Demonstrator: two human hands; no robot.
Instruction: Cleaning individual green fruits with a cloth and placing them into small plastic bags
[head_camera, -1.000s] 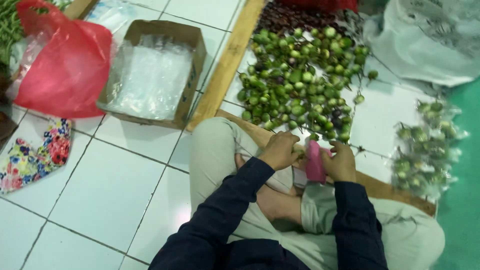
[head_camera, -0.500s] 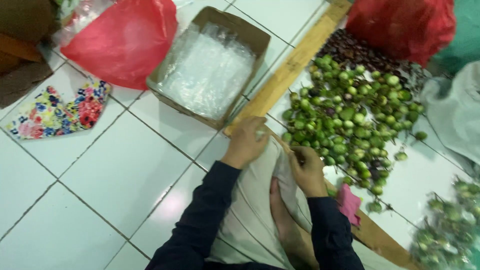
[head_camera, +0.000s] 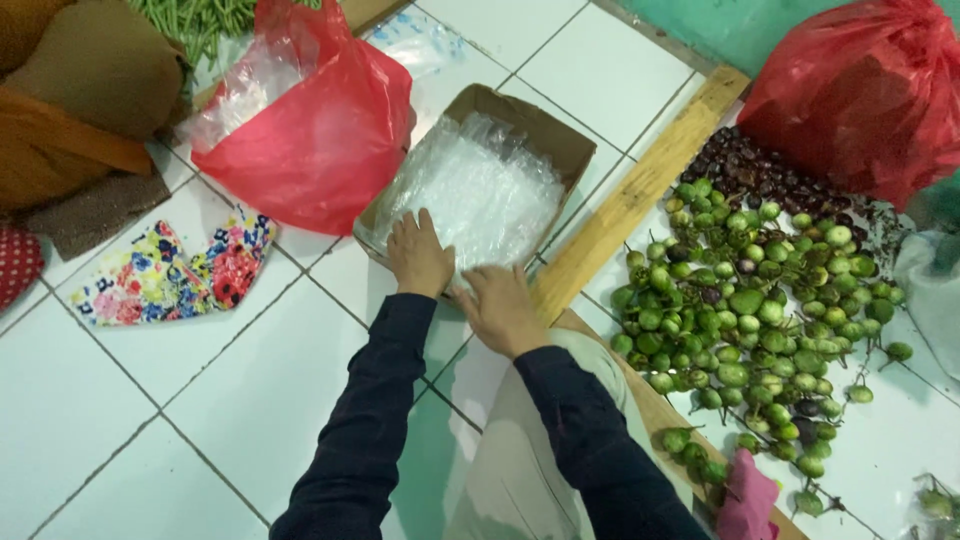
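Seated on a white tiled floor (head_camera: 150, 420), you reach both hands into an open cardboard box (head_camera: 545, 135) filled with clear plastic bags (head_camera: 480, 190). Your left hand (head_camera: 420, 255) lies flat, fingers spread, on the near edge of the bags; your right hand (head_camera: 500, 310) rests just beside it at the box's near rim, fingers loosely extended and touching the plastic, neither hand clamped on anything. A red plastic bag (head_camera: 320, 140) sits left of the box, a floral cloth (head_camera: 170, 275) nearer you. Beyond a wooden plank (head_camera: 640, 195) to the right lies a pile of small green round eggplants (head_camera: 760, 310), with a second red bag (head_camera: 860, 90) behind it.
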